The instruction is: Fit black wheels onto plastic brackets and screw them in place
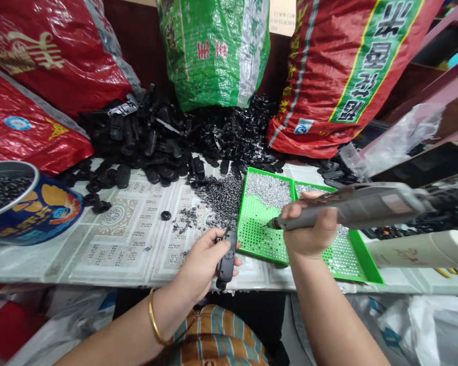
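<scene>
A black plastic part (226, 258) is gripped in the left hand (204, 264) above the counter (110, 244) edge. A grey electric screwdriver (351, 207) is clasped by the right hand (309, 229), its tip over the green tray (267, 239) of screws. Loose black parts (156, 137) are heaped beyond.

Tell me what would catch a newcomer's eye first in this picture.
Probably the big red sacks and the green sack standing along the back, with a heap of black plastic parts spilled at their feet. Nearer, the right hand points a grey electric screwdriver over a bright green tray of screws, while the left hand holds one black part.
</scene>
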A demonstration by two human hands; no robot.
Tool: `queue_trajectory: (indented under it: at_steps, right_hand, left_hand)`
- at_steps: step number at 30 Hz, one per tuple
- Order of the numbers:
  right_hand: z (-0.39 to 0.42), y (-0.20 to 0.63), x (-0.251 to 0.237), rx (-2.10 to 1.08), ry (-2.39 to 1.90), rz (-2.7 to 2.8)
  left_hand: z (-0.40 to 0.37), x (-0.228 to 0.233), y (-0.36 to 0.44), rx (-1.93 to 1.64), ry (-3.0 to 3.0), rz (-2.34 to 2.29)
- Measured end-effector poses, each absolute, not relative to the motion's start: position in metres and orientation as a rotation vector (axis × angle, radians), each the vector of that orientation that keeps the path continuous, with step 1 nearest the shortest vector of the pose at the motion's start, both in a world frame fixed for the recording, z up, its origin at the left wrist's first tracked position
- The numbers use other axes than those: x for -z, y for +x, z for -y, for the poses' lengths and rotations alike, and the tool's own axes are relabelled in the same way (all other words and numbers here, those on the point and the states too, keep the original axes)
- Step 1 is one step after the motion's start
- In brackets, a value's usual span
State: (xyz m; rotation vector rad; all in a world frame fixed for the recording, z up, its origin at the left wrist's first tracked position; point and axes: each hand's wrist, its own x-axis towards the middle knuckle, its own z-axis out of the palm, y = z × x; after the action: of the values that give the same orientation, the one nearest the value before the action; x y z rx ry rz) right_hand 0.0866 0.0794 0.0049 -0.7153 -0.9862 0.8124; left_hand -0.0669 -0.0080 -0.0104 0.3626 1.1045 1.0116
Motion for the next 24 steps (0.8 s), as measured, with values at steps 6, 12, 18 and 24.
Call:
queue_trajectory:
  at_steps: [6, 12, 18, 24]
  right_hand:
    - [-0.058, 0.069, -0.048, -0.995, -0.562, 0.97]
    - [-0.046, 0.046, -0.053, -1.102, -0.482, 1.017]
    - [-0.046, 0.037, -0.048, -1.129, -0.485, 1.018]
    - [-0.047, 0.033, -0.046, -1.139, -0.516, 1.057]
  left_hand:
    - [0.006, 0.012, -0.065, -1.036, 0.351, -1.085]
    - [0.004, 0.014, -0.064, -1.048, 0.34, -1.1]
    - [0.004, 0.017, -0.063, -1.041, 0.346, -1.115]
    - [0.004, 0.017, -0.062, -1.055, 0.345, -1.098]
